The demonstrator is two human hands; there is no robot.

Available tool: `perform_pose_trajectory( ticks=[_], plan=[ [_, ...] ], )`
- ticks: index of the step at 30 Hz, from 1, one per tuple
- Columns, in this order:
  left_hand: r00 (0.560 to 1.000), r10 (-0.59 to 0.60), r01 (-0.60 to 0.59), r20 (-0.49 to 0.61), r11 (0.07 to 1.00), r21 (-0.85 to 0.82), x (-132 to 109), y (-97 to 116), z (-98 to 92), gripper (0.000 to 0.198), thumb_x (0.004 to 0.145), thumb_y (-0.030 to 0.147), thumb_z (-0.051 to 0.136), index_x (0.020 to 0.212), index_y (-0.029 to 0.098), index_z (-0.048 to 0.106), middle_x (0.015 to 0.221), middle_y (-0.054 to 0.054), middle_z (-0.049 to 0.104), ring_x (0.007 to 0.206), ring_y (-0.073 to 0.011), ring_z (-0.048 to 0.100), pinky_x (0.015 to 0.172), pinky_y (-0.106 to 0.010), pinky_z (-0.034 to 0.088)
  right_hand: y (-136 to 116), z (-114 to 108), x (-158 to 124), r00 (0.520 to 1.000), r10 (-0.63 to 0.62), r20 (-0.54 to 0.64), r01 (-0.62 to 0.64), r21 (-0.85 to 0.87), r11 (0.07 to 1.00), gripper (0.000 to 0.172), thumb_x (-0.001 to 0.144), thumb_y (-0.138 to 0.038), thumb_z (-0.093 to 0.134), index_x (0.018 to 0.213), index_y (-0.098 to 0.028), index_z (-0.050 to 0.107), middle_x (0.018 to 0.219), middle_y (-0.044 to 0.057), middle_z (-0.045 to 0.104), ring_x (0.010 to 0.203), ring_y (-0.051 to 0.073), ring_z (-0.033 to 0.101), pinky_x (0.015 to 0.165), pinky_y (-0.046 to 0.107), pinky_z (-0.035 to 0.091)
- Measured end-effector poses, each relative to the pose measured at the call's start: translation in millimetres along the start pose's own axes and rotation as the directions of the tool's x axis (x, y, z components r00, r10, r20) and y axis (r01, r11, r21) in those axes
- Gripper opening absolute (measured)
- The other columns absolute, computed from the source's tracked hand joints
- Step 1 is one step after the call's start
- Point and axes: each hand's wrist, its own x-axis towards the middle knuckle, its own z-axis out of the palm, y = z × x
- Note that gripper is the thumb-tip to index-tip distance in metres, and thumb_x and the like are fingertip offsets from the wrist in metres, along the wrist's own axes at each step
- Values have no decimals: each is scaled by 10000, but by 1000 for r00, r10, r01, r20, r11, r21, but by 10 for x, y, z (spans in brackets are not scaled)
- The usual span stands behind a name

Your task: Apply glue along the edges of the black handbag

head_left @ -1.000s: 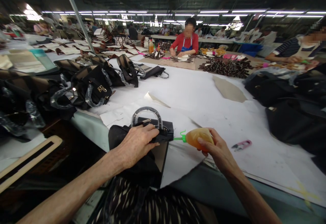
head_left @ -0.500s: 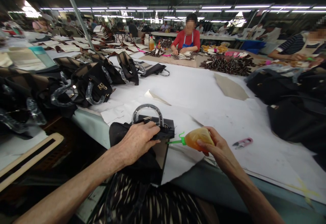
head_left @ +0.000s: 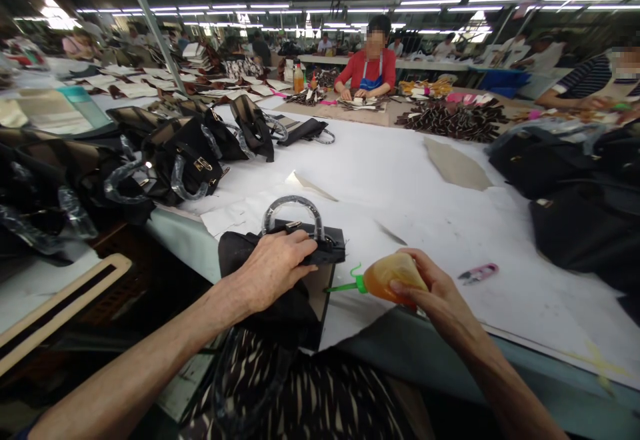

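Observation:
My left hand is closed over the upper part of a black handbag, fingers curled across it just below the plastic-wrapped handle. The bag lies at the table's front edge and overhangs my lap, with a beige panel showing on its near side. In my right hand is a squeeze bottle of amber liquid, gripped between thumb and fingers and tilted to the left. Its green nozzle points at the panel's right edge; whether the tip touches cannot be made out.
Pink-handled thread snips lie on the white table at right. Finished-looking black handbags crowd the left side and the right. A person in red works across the table, beside piles of dark strips.
The nozzle has moved slightly down along the panel's edge. My left hand keeps its hold on the bag, and the whole view has shifted a little.

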Motion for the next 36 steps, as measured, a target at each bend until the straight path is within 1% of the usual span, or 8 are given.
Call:
perform_pose_trajectory(
  ticks=[2,5,9,14,19,22,27,36],
  plan=[
    [1000,-1,1,3,1000,2,2,4,-7,180,812,282,568,955,174,583,907,-32,599,773,-187,581,630,-274,430,-13,5,-27,1000,4,8,-4,7,1000,406,689,-395,637,1012,-233,451,770,-21,541,657,155,493,503,224,388],
    [1000,2,-2,-5,1000,-7,-1,0,-4,175,823,289,553,953,177,584,918,-35,596,777,-180,584,637,-268,431,-34,22,-71,1000,26,14,-26,5,1000,423,677,-405,635,1018,-232,454,764,-21,543,630,153,487,477,225,375],
    [1000,5,-5,-5,1000,-1,-4,0,0,173,830,294,541,948,175,587,917,-39,598,778,-182,585,640,-270,435,-40,45,-130,1000,19,17,-19,7,1000,433,671,-403,639,1015,-222,449,738,-23,529,601,141,462,460,220,361],
    [1000,13,-12,-14,1000,16,5,14,-7,172,824,284,553,952,174,588,905,-40,605,775,-185,582,640,-272,440,-19,56,-198,999,13,39,-14,13,1000,411,680,-384,634,1011,-225,450,738,-26,523,608,136,452,475,220,363],
    [1000,11,-11,-14,1000,2,15,7,1,165,826,281,547,947,176,586,924,-47,601,798,-190,588,664,-278,450,-4,66,-275,998,47,29,-49,48,998,437,654,-387,660,1010,-232,462,718,-25,517,603,145,458,470,225,362],
    [1000,2,-2,-16,1000,-11,21,2,3,154,827,277,544,932,176,592,928,-54,600,825,-198,591,688,-286,455,23,71,-321,997,70,30,-72,67,995,450,657,-385,660,1032,-232,464,724,-20,524,592,143,462,458,222,364],
    [999,-2,0,-35,999,-49,21,-2,14,137,824,267,543,916,181,597,918,-52,599,833,-192,589,718,-285,453,82,84,-382,994,87,59,-93,111,989,410,678,-381,653,1019,-245,471,732,-30,518,578,121,445,439,198,362],
    [998,23,-28,-59,997,-78,27,-26,20,144,834,274,523,930,192,593,903,-42,594,843,-177,581,727,-264,447,213,109,-480,992,119,42,-125,220,967,440,678,-406,662,1029,-228,464,682,-36,488,531,105,414,402,182,313]
  ],
)
